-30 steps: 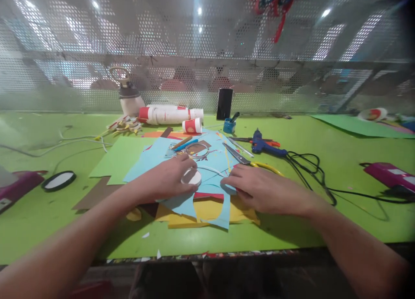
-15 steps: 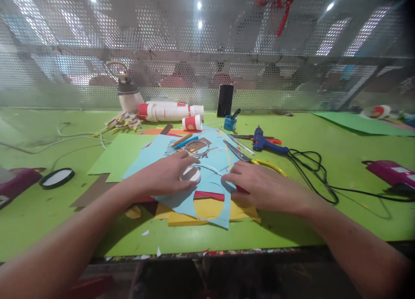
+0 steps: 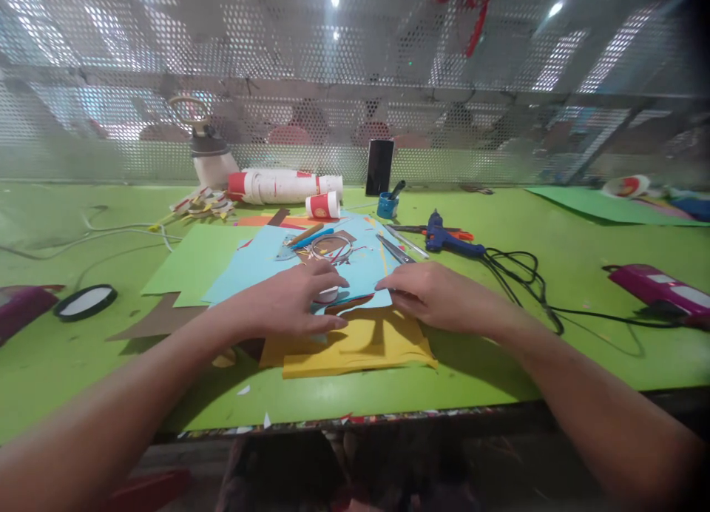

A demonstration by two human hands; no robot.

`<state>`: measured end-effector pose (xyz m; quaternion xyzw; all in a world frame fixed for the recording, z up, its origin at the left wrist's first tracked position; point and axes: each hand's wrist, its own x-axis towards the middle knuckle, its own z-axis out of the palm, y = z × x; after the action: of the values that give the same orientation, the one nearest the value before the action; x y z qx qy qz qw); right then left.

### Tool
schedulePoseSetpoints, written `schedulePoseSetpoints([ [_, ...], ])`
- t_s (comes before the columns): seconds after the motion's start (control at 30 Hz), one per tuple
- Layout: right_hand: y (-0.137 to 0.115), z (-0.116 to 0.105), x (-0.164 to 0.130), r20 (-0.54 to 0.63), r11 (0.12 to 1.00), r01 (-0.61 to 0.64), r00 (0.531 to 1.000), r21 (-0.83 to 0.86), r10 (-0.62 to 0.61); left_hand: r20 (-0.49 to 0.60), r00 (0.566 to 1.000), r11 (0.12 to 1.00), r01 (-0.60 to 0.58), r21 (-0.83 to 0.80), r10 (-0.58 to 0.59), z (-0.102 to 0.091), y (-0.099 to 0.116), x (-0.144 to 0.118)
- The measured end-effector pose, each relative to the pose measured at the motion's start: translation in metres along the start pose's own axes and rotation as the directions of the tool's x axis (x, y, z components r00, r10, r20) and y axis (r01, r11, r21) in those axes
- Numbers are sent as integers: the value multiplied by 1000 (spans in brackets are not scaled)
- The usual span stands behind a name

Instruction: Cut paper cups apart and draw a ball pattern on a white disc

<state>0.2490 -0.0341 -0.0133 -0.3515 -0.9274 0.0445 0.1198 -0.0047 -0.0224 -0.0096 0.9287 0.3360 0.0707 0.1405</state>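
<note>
A green table [image 3: 499,379] stands against a perforated metal screen [image 3: 355,90] glinting with ceiling lights.

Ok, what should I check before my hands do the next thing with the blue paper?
1. Left hand on the small white round piece: ok, fingers curl over it.
2. Right hand on the blue paper: ok, fingertips rest at its near edge.
3. Yellow paper flat underneath: ok, it lies bare in front of both hands.
4. Scissors away from fingers: ok, they lie beyond the right hand, not touching it.
5. Glue gun and black cord off the papers: ok, both lie to the right.
6. Grip firm enough on the blue paper: cannot tell.
</note>
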Motion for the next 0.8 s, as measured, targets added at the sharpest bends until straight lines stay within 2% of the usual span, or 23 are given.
schedulePoseSetpoints([
  [0.13,2,1,2,-15,999,5,1000,32,-5,-31,999,999,-33,25,34,4,1,1],
  [0.27,5,0,3,-41,999,-3,999,54,5,-62,998,998,4,56,-1,7,2,3],
  [0.37,8,-2,2,-130,991,-25,991,131,43,-62,998,997,18,69,-14,9,2,4],
  [0.47,10,-4,1,-269,975,-65,955,213,123,-57,998,997,21,75,-17,9,1,3],
  [0.53,12,-7,-1,-317,966,-76,936,245,154,-52,999,997,21,76,-18,9,0,2],
  [0.7,14,-16,-5,-270,951,-4,958,310,92,-48,999,997,13,70,-9,9,-2,2],
  [0.8,11,-18,-5,-216,951,70,976,300,-4,-35,999,997,31,72,-28,10,-3,3],
])
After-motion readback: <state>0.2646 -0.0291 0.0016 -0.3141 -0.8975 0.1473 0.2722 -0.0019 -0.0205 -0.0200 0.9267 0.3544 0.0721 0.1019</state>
